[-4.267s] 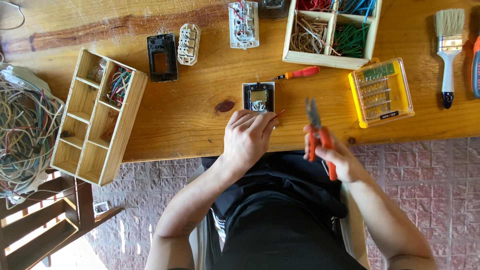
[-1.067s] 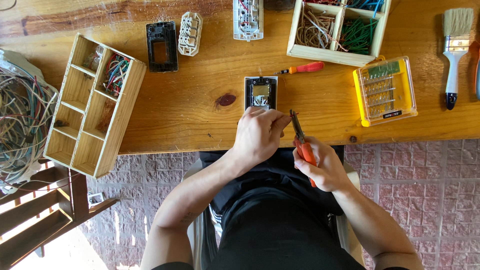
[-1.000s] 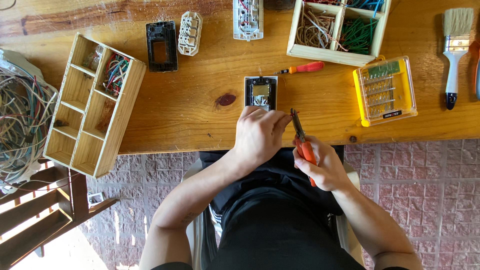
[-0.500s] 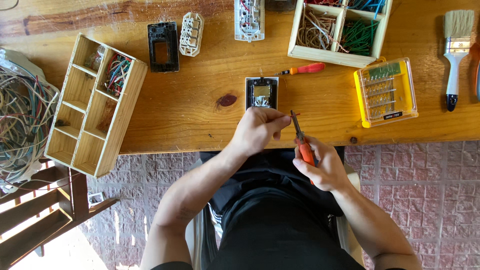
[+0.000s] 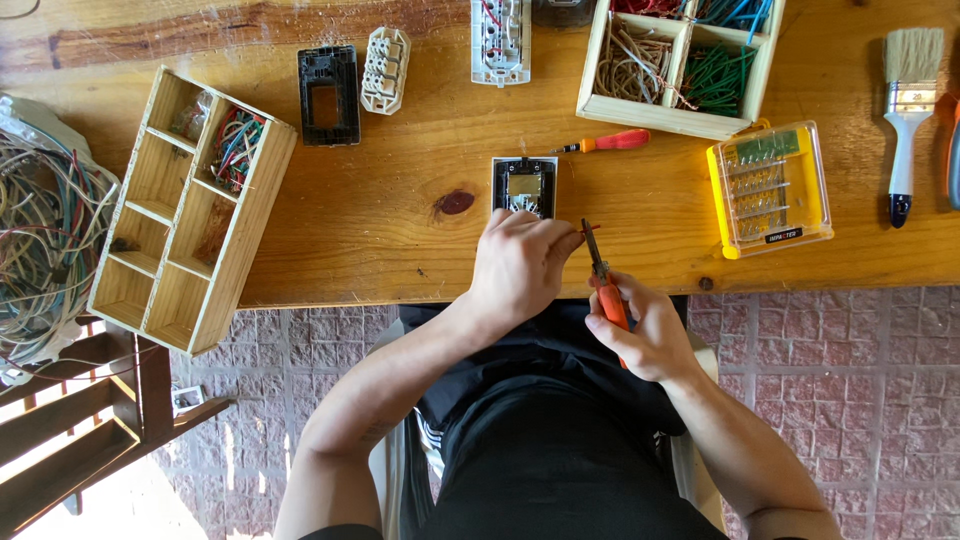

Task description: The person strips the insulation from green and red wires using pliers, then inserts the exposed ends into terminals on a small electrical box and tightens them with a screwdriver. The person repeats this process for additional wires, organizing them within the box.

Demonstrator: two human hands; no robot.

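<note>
Wooden table (image 5: 400, 250): right hand (image 5: 650, 335) grips orange pliers (image 5: 603, 280).

A yellow, clear-lidded bit case (image 5: 770, 188) lies at the table's right.

I see a wooden table (image 5: 330, 250) with a dark knot (image 5: 455, 203), over a floor (image 5: 860, 370) of reddish pavers. A dark wooden chair (image 5: 80, 440) stands lower left, sunlight bright beside it.

bare wood left of switch module (image 5: 524, 186); screwdriver (image 5: 610, 143) | bit case (image 5: 770, 188) crowd right
</note>
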